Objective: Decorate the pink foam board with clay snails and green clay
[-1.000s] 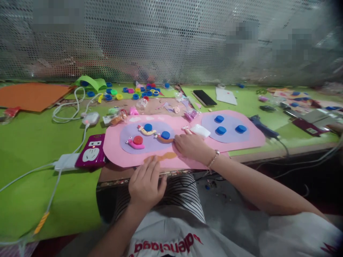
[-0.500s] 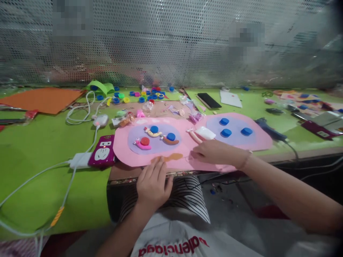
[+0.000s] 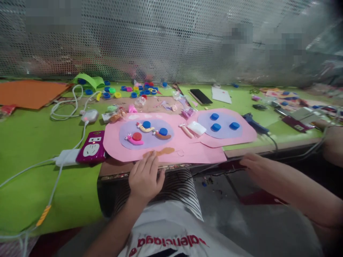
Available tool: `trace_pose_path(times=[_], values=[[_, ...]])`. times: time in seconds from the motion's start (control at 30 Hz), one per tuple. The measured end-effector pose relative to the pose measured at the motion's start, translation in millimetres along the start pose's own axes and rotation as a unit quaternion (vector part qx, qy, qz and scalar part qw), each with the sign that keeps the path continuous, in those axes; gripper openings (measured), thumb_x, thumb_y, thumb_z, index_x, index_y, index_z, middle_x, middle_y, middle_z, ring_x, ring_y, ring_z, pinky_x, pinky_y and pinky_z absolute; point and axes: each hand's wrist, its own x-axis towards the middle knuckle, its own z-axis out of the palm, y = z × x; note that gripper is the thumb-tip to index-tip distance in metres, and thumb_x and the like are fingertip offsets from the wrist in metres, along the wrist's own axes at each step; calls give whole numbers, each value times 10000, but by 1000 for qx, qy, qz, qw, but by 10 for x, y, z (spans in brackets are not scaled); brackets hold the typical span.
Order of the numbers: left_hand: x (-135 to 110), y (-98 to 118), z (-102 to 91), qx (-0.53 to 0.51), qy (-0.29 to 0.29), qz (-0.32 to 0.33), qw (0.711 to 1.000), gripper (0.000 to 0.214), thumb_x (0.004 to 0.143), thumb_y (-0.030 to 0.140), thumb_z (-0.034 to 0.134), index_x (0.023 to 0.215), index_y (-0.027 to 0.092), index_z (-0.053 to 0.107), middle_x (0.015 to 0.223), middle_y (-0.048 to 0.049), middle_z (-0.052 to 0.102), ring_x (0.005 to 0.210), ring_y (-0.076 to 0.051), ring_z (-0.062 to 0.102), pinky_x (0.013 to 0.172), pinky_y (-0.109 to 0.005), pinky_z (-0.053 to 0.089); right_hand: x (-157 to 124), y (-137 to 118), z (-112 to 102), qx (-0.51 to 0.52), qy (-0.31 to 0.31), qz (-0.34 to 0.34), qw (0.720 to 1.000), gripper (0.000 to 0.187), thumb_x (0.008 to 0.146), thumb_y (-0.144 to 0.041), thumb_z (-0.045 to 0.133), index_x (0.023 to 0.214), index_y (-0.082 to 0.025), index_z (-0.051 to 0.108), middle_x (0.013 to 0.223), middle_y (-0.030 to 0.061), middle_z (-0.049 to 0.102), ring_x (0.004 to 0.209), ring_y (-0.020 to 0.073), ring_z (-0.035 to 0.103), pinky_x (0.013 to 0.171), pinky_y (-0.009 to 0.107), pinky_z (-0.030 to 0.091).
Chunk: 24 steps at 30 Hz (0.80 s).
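Note:
My left hand (image 3: 144,176) lies at the table's front edge, fingers stretched out, fingertips touching a brown cutout (image 3: 163,151) on the left pink sheet (image 3: 115,150). Off the table's edge to the right hangs my right hand (image 3: 253,165), blurred, its fingers hard to make out. A pink clay snail (image 3: 135,142), a cream one (image 3: 150,130) and a brown one (image 3: 164,137) sit on a lilac oval, with red or blue bottle caps as shells. Beside a white packet (image 3: 197,128) rests a cream clay body (image 3: 186,130). Three blue caps (image 3: 215,127) sit on the right pink sheet (image 3: 248,137).
A purple power strip (image 3: 92,148) with white cables stands left. Loose bottle caps (image 3: 134,94), a phone (image 3: 200,96) and orange paper (image 3: 29,93) lie toward the mesh wall. A glue gun (image 3: 254,124) lies right; another person's hand (image 3: 332,142) shows beyond.
My right hand has drawn away from the pink sheet, to the right and off the table's edge. The view has turned slightly right. My left hand stays at the brown cutout.

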Motion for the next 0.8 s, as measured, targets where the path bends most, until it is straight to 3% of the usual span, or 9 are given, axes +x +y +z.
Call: trace_pose_path(times=[0.17,0.27,0.43,0.8], values=[[7,12,0,1,-4,-2,1000,351,791,285,521,1094,132,610,1146,-109,659,1045,-248,616,876,-356,406,403,-726,145,29,29,-63,997,386,919,-324,404,1243,-180,556,1181,135,597,1024,236,566,853,410,471],[20,18,-8,6,-5,0,1000,358,793,289,525,1100,126,612,1135,-104,666,1037,-244,620,869,-348,408,614,-977,284,53,33,-114,991,417,928,-310,408,1305,-153,494,1296,126,528,1130,223,507,931,396,448],[35,14,-29,8,-22,2,1000,360,795,280,527,1100,110,615,1149,-102,659,1044,-242,616,868,-346,408,801,-1081,496,67,36,-104,992,466,934,-292,388,1338,-65,441,1375,154,450,1249,260,391,1007,416,391],[39,22,-10,3,-30,-4,1000,394,792,298,528,1120,96,608,1170,-110,646,1055,-251,611,860,-347,411,832,-1137,622,50,14,-61,997,542,962,-382,309,1433,-113,288,1495,106,285,1371,225,235,1095,424,229]])
